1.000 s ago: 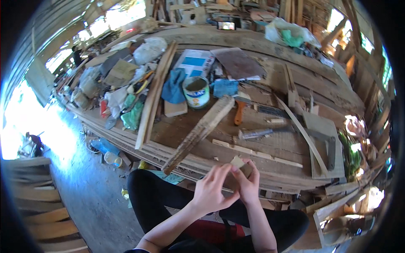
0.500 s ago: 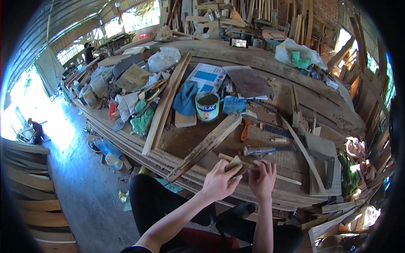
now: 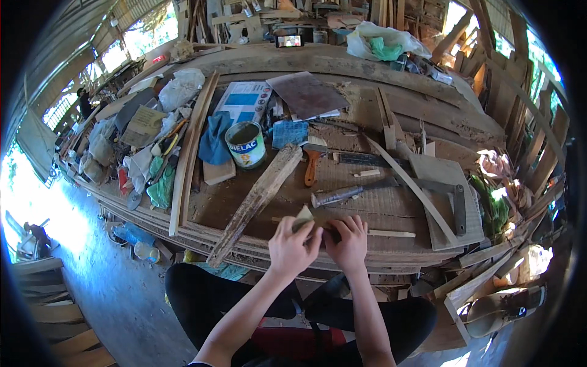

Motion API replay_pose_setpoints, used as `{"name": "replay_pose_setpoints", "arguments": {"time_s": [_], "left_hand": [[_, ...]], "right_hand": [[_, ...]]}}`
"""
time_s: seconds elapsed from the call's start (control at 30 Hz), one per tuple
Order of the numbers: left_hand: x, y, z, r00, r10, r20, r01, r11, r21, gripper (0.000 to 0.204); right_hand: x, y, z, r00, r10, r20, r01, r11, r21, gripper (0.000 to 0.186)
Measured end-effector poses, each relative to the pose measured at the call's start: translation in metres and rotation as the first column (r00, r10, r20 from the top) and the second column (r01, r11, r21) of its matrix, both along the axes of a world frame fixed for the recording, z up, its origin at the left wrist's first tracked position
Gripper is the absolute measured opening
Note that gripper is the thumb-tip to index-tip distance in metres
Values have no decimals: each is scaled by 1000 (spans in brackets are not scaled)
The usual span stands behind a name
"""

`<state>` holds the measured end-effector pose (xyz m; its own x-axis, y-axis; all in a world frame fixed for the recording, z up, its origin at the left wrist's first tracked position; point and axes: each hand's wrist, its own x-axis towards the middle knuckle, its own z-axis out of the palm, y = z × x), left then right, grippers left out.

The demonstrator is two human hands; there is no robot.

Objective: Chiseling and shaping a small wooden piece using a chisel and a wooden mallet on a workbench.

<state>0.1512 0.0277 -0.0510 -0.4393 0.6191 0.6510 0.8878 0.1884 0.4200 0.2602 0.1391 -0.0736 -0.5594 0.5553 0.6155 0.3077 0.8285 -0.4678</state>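
Observation:
My left hand (image 3: 292,249) is closed on a small folded tan sheet (image 3: 304,215) over the front of the wooden bench. My right hand (image 3: 347,244) is beside it with bent fingers pressed round something dark that I cannot make out. A thin pale wood strip (image 3: 392,233) runs under my hands and out to the right. Left of them lies a rough weathered stick (image 3: 252,205). Beyond them lie a long-handled metal tool (image 3: 342,194) and an orange-handled brush (image 3: 312,165), with a white-and-blue can (image 3: 243,150) further left.
Piles of bags and scraps (image 3: 137,140) cover the bench's left; a flat board (image 3: 437,183) with a metal square-like tool (image 3: 460,211) lies right. A phone (image 3: 289,41) stands at the back. A distant person (image 3: 84,104) is far left. Timber surrounds the bench.
The view has shifted. My hands have separated slightly and moved onto the thin strip at the bench's front, the tan sheet staying in my left hand.

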Motion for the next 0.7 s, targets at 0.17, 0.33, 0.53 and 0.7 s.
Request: {"name": "replay_pose_setpoints", "arguments": {"time_s": [0.17, 0.33, 0.53, 0.7], "left_hand": [[-6, -2, -3, 996, 63, -56, -69, 992, -110, 24], [-6, 0, 10, 991, 43, -127, -72, 969, -236, 28], [-10, -10, 21, 984, 68, -164, -129, 905, -405, 27], [-20, -15, -1, 984, 100, -145, -140, 943, -302, 26]], "right_hand": [[-4, -2, 4, 999, 35, -30, -35, 999, 2, 19], [0, -3, 1, 996, -31, -82, 31, 1000, -3, 14], [-5, -10, 5, 994, -104, -17, 104, 994, 18, 14], [-11, -3, 22, 981, -34, 190, 27, 999, 37, 12]]}}
